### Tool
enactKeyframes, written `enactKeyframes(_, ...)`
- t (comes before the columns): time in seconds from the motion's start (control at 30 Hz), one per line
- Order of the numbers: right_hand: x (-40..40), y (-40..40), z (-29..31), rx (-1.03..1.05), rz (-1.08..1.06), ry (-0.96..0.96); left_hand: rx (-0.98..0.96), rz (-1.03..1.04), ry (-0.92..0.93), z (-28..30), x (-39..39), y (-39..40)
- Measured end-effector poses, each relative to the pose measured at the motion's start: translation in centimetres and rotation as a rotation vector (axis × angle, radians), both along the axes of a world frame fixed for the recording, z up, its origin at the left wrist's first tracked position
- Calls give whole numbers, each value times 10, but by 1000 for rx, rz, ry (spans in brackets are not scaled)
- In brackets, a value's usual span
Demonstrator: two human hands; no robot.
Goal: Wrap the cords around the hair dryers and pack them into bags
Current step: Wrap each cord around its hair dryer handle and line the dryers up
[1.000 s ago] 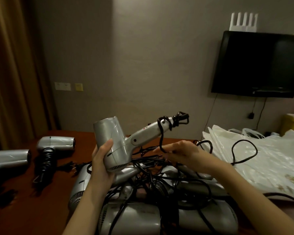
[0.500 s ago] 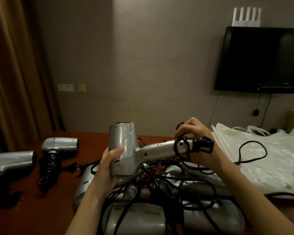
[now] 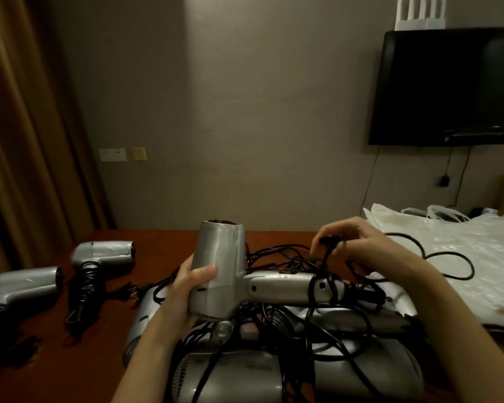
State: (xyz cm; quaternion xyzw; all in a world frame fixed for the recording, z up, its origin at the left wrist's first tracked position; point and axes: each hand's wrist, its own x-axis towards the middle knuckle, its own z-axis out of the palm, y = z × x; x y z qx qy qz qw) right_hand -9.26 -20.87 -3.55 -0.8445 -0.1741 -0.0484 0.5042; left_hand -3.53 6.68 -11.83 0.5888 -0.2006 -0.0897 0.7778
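One dryer (image 3: 218,269) held over the pile.
Left hand (image 3: 186,289) grips its barrel; right hand (image 3: 358,245) pinches the cord (image 3: 326,257). Two wrapped dryers (image 3: 102,254) lie left on the table (image 3: 41,359).

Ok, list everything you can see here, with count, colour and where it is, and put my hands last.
held dryer: one, silver, mid-air, centre
cord: one, black, looped round its handle
wrapped dryers: two, silver, table's left
dryer pile: several, silver, tangled black cords, near centre
plastic bags: translucent white, right
table: one, reddish-brown
TV: one, black, wall, right
curtain: tan, left
left hand: grips dryer body
right hand: pinches cord
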Motion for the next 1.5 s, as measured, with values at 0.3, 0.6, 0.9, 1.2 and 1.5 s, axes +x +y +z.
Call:
enactKeyframes(0.3, -29, 0, 31, -101, -119, -297, -88, 171, -91, 4, -2, -6)
enactKeyframes(0.6, -23, 25, 21, -266, -269, -347, -214, 432, -116, 0, 5, -12)
enactKeyframes(0.9, -11, 47, 8, 349, -84, -234, -169, 541, -311, 2, 1, -15)
enactKeyframes(1.2, -9, 68, -5, 463, 37, -106, -10, 500, -482, 4, -6, -21)
enactKeyframes(1.5, -1, 56, -17, -111, 115, 27, -316, 492, -184, 2, 1, -11)
